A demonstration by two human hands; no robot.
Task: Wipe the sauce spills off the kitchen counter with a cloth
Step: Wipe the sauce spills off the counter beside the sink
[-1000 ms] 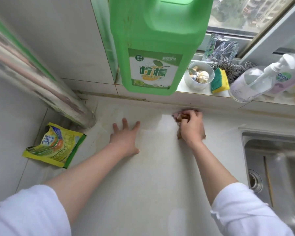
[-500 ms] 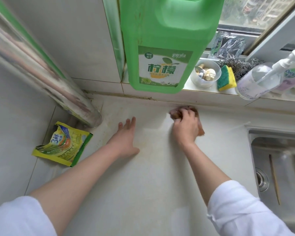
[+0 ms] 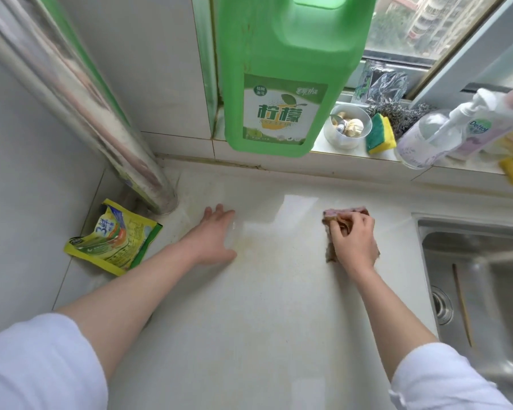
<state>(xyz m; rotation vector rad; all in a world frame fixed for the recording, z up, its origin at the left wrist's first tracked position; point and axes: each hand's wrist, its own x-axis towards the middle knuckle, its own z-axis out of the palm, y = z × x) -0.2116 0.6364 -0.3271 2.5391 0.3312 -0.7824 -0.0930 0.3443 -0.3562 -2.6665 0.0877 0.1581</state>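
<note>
The cloth (image 3: 332, 232) is brownish-pink, crumpled and stained, and is pressed flat on the pale counter (image 3: 249, 321) under the curled fingers of the right hand (image 3: 353, 241), just left of the steel sink (image 3: 480, 279). The left hand (image 3: 214, 238) is laid open and empty, palm down, well apart from the cloth, with a faint yellowish smear (image 3: 258, 247) between them. A green detergent jug (image 3: 285, 84) is seen on the window ledge above, and a yellow packet (image 3: 113, 238) beside a metal pipe (image 3: 101, 128).
</note>
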